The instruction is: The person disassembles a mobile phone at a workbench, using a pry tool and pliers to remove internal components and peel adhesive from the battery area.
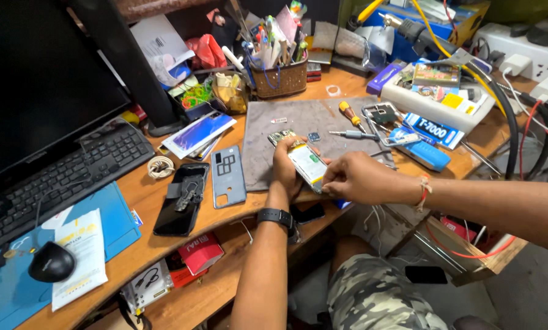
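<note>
Head view: left hand [284, 164] grips the opened phone [303, 160] above the grey mat [298, 119], near the desk edge. Right hand [353, 178] pinches at its lower end. I think steady support and gentle, small finger pressure are best here.

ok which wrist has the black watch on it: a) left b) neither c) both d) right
a) the black watch sits on the left wrist, just below the left hand gripping the opened phone; the right hand has only a thin thread band at its wrist.
</note>
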